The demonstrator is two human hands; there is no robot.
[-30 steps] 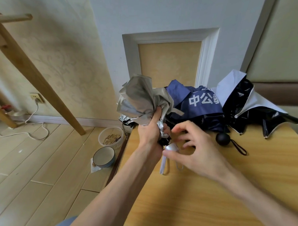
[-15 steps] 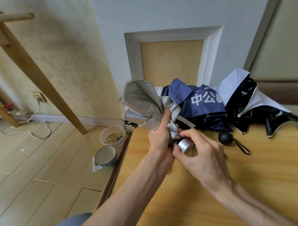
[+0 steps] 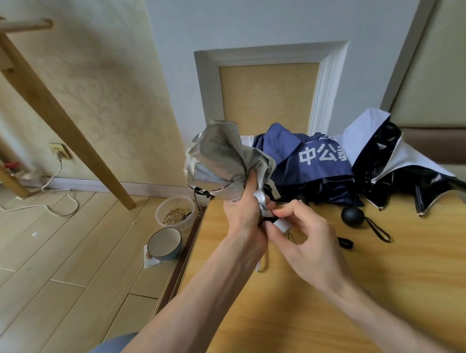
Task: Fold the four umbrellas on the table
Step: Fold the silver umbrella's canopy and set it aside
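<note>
Above the near-left part of the worktop (image 3: 391, 289): one silver umbrella (image 3: 220, 161), collapsed, is being held clear of the wood with its canopy bunching upward in crumpled folds.

Left hand (image 3: 241, 210): its grip is wrapping round the gathered cloth just below the bunch, with the thumb lying up along the fabric.

Right hand (image 3: 307, 242): its grip is closing on the white handle (image 3: 281, 224) at the umbrella's lower end. Thumb and forefinger are pinching it and the other fingers are curling loosely beneath. The two hands are touching at the handle. A pale strap (image 3: 262, 265) is hanging below the left wrist.

Along the far edge of the worktop, against the wall:
- A blue umbrella (image 3: 305, 157) printed with white characters is lying slack just right of the silver canopy.
- A black umbrella (image 3: 386, 164) with a white outer face is sprawling beside it, reaching toward the right edge.
- A black round knob (image 3: 352, 216) with a wrist cord (image 3: 378, 230) is resting on the wood in front of these two. Which umbrella it belongs to cannot be told.
- A small black loop (image 3: 345, 243) is lying just right of the right hand.

On the floor left of the worktop:
- A clear tub (image 3: 176, 214) is holding grain.
- A bowl (image 3: 164, 243) is sitting just in front of the tub on a scrap of paper.
- A white cable (image 3: 59, 200) is trailing from a wall socket (image 3: 58, 150) across the boards.
- A slanted wooden leg (image 3: 64, 125) is standing near the tub.
</note>
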